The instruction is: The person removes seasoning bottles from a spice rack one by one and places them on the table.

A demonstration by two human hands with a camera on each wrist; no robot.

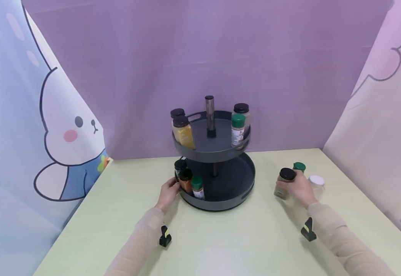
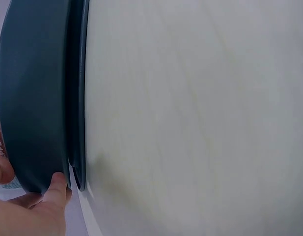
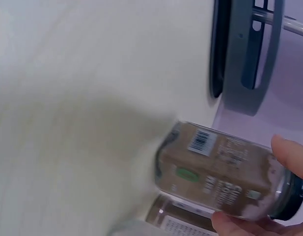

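A two-tier turntable rack (image 1: 211,156) stands at centre on a pale desk (image 1: 241,245), a purple backdrop (image 1: 145,76) at twelve o'clock and a cartoon rabbit (image 1: 72,142) at ten. On its upper tier, a yellow jar (image 1: 186,136) sits with a black-lidded companion (image 1: 177,113) towards nine o'clock, while a green-capped bottle (image 1: 238,132) and a dark-lidded jar (image 1: 241,108) occupy three. Below, a black-capped jar (image 1: 180,166), an orange-red jar (image 1: 186,181) and a green-topped shaker (image 1: 197,187) cluster between seven and nine. Near the right hand (image 1: 301,188), and partly hidden by it, are a second green-capped container (image 1: 299,166) at one o'clock and a white-lidded jar (image 1: 316,184) at three. The left arm reaches towards one o'clock, the fingers of the left hand (image 1: 168,193) gripping the lower tray's edge; the right arm reaches towards eleven, its fingers clasped around a brown spice jar (image 3: 215,172), tilted, at about half past three from the rack. Its label shows a barcode and a green oval, the lettering too blurred to read; on the orange-red jar, "EPPER" is legible, turned sideways
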